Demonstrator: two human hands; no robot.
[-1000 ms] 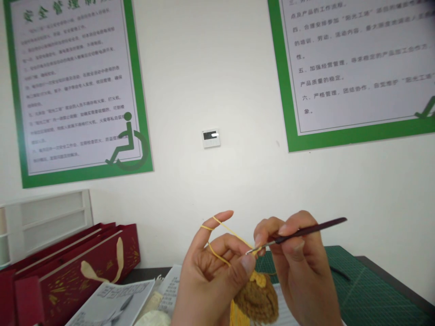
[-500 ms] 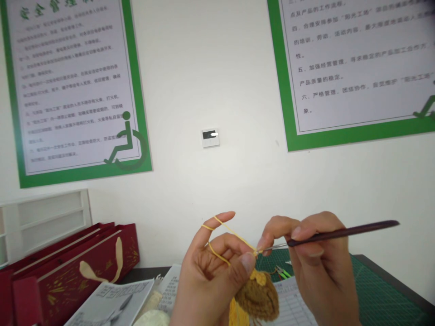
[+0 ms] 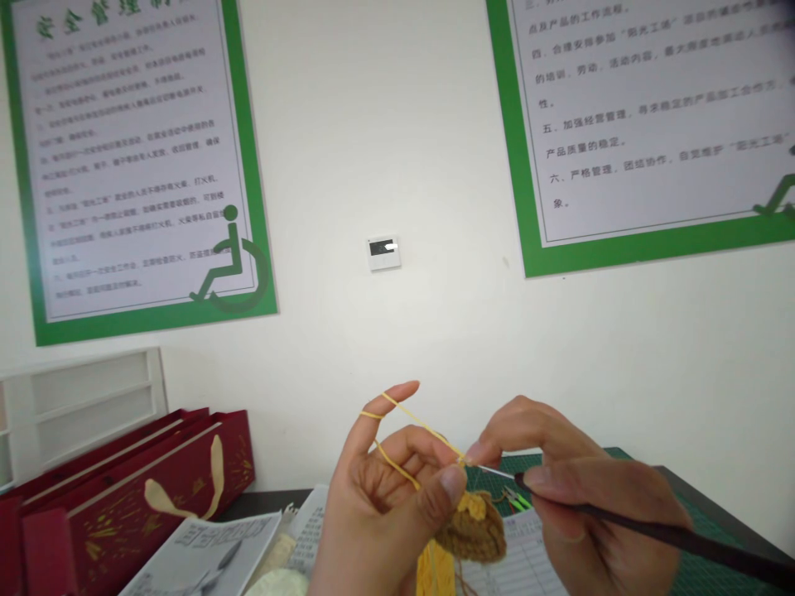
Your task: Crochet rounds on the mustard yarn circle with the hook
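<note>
My left hand (image 3: 388, 497) pinches a brown and yellow crochet piece (image 3: 473, 523) between thumb and fingers. Yellow yarn (image 3: 416, 424) loops over its raised index finger and runs down to the work. My right hand (image 3: 577, 505) grips a dark crochet hook (image 3: 652, 534). The hook's metal tip meets the yarn at the top of the piece, and its handle points down to the right.
A green cutting mat (image 3: 714, 530) covers the dark table at right. Printed papers (image 3: 204, 550) lie at the lower left beside red gift bags (image 3: 124, 488) and a white shelf unit (image 3: 80, 397). Two green-framed posters (image 3: 133, 157) and a small wall controller (image 3: 383, 252) hang on the white wall.
My right hand has swung the hook's handle from pointing up-right to down-right, with the tip staying at the yarn. My left hand has held its place.
</note>
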